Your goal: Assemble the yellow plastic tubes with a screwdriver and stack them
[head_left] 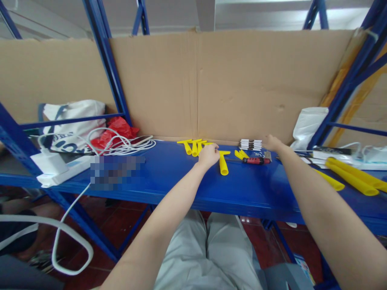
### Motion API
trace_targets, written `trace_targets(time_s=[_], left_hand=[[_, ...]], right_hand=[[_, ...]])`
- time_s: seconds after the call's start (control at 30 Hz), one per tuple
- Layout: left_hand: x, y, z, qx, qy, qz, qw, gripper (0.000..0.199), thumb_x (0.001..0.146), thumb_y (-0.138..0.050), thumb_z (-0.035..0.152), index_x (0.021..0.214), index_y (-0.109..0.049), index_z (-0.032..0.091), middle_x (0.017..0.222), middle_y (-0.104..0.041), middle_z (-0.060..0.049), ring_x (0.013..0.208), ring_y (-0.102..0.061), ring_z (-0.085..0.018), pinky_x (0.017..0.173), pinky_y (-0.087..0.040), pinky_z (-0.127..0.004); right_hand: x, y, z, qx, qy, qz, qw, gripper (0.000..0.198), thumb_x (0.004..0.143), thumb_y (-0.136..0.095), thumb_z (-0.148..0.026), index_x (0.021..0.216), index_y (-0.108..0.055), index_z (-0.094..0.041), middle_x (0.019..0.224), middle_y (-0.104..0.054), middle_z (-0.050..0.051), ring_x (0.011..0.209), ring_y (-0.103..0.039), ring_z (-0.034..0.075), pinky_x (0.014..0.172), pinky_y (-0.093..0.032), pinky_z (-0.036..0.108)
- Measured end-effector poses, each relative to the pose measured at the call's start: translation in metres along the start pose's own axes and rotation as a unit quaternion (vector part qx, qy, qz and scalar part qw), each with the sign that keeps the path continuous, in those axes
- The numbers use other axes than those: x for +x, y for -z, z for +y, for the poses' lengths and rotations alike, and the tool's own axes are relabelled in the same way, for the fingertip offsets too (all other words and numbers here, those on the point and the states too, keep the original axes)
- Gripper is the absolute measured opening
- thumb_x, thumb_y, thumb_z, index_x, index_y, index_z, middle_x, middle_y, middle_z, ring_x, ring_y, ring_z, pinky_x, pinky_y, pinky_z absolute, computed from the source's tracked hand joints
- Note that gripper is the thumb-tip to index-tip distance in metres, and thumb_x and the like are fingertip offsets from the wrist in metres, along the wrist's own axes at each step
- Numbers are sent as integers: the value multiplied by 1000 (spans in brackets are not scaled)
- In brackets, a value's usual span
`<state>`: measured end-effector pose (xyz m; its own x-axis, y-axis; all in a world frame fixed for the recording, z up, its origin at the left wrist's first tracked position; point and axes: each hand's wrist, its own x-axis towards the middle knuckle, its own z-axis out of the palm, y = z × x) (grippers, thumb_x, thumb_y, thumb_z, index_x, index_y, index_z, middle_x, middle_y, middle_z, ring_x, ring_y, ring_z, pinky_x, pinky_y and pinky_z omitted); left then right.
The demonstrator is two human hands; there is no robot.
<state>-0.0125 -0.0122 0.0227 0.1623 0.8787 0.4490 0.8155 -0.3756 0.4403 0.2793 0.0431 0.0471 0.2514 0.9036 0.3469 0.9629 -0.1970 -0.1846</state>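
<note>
On the blue shelf, my left hand [209, 156] has its fingers curled in beside a yellow T-shaped piece with a hollow stem [223, 166]. Whether those fingers grip anything is hidden. Just left of it, several more yellow T-shaped pieces [194, 150] lie partly covered by the hand. My right hand [273, 143] reaches to the back, its fingers drawn together close to a stack of white and black strips [250, 144]; what they hold is too small to make out. Between the hands are a red-handled screwdriver [256, 160] and small yellow pieces [241, 154].
Long yellow tubes [353, 177] lie at the right of the blue shelf [169, 177]. A white power strip [71, 169], coiled white cable [130, 147], red plastic bag [116, 131] and cloth bag [74, 121] crowd the left. A cardboard panel [242, 80] stands behind.
</note>
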Motion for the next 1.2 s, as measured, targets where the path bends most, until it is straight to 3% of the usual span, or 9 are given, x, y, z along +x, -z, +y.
trace_targets(time_s=[0.13,0.23,0.37,0.5,0.73,0.9,1.03,1.2], left_hand=[[0,-1,-1,27,-15,0,1000,35,80,-44,11,107,-65,16,109,-67,-8,108,-58,-21,95,-43,-32],[1,-3,-3,34,-28,13,999,34,80,-45,11,106,-66,17,111,-65,-8,111,-55,-21,97,-42,-32],[1,-6,-3,35,-33,14,999,34,79,-45,11,105,-66,16,111,-65,-9,110,-54,-22,97,-42,-33],[1,-8,-2,37,-33,3,999,35,78,-45,12,105,-66,16,111,-65,-9,109,-54,-23,97,-42,-35],[1,-9,-1,33,-25,-5,999,35,78,-46,12,106,-66,15,111,-65,-8,109,-54,-23,96,-43,-34],[1,-9,0,24,-22,-14,999,34,79,-46,12,107,-65,15,111,-65,-9,109,-54,-22,96,-42,-34],[0,-9,1,22,-17,-19,999,33,79,-46,12,106,-66,18,110,-65,-8,110,-54,-22,97,-41,-34],[0,-10,0,22,-28,-16,999,33,79,-46,12,105,-66,16,111,-65,-8,110,-54,-22,98,-41,-33]], right_hand=[[-1,-7,-8,-6,-35,-6,999,65,81,-44,-23,143,-26,-15,145,-31,18,128,-33,35,97,-34,52],[-1,-10,-16,-10,-10,6,1000,65,81,-39,-16,144,-24,-23,149,-26,10,130,-29,33,97,-34,54],[2,-15,-26,-57,29,0,998,62,82,-35,-12,142,-30,-25,145,-36,9,130,-30,31,97,-32,55],[2,-21,-34,-96,20,-21,995,58,82,-32,-10,139,-36,-21,134,-48,14,125,-36,30,96,-32,55],[-8,-30,-36,-114,30,2,993,53,83,-34,-14,135,-42,-18,133,-44,19,123,-38,32,93,-36,53],[-5,-36,-37,-101,49,-23,993,55,81,-37,-14,136,-37,-18,140,-38,14,127,-32,32,97,-30,58],[-2,-38,-40,-105,16,-52,993,51,82,-37,-14,133,-38,-10,133,-45,19,126,-35,31,98,-31,54],[-4,-35,-40,-141,8,-40,989,41,82,-39,-13,122,-51,-8,125,-50,21,123,-39,30,95,-34,48]])
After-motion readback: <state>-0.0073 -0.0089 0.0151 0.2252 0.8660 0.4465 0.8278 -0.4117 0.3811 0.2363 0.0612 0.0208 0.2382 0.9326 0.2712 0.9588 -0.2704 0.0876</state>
